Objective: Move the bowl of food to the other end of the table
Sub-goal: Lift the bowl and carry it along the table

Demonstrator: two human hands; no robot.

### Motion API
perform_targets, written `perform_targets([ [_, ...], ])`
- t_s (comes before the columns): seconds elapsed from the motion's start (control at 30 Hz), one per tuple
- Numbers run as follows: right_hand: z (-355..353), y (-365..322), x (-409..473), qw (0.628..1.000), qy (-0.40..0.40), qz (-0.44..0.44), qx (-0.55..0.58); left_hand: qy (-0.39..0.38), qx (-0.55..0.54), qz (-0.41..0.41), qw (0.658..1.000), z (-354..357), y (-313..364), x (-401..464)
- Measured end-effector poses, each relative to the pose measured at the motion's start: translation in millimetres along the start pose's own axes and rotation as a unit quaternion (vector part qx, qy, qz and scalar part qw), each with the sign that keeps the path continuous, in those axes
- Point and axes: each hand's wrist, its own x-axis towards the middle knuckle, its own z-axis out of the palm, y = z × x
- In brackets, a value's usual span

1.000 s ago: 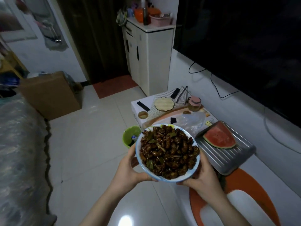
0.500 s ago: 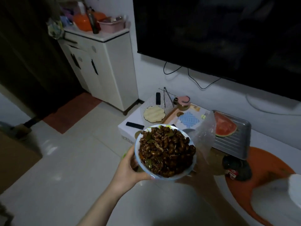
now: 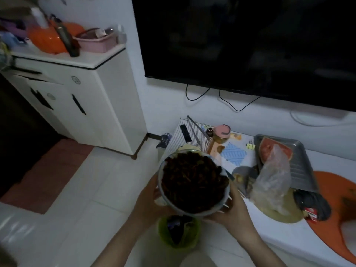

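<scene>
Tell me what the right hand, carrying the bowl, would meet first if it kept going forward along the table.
Likely the pale flatbread just beyond the bowl the right hand holds; height clearance is unclear.

Bowl of food (image 3: 193,185), both hands gripping, dim room

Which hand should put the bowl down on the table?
Probably the right hand. It cups the bowl of food on the side nearest the table, while the left hand grips the side over the floor. Both hold it now, so the left can steady.
</scene>
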Motion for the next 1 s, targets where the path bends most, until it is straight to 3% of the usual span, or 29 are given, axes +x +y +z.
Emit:
perform_targets([
  [0.2,75.0,-3.4,53.6,0.993,0.095,-0.047,-0.048,-0.074,0.107,0.107,0.986,-78.3,-3.9,97.7],
  [0.3,118.0,3.4,78.6,0.984,0.162,-0.053,-0.042,-0.159,0.137,0.144,0.967,-116.2,-0.5,143.9],
  [0.4,167.1,10.0,98.7,0.968,0.24,-0.056,-0.043,-0.255,0.121,0.114,0.953,-160.4,-1.7,188.8],
  [0.63,247.3,8.0,132.8,0.928,0.368,-0.021,-0.045,-0.381,0.118,0.081,0.914,-208.6,1.4,266.0],
  [0.77,264.4,19.2,167.5,0.907,0.42,-0.005,-0.032,-0.465,0.104,0.063,0.877,-207.2,-4.8,321.8],
  [1.0,263.6,46.9,248.5,0.871,0.49,0.016,-0.025,-0.531,0.122,0.036,0.838,-187.7,-32.3,421.4],
])
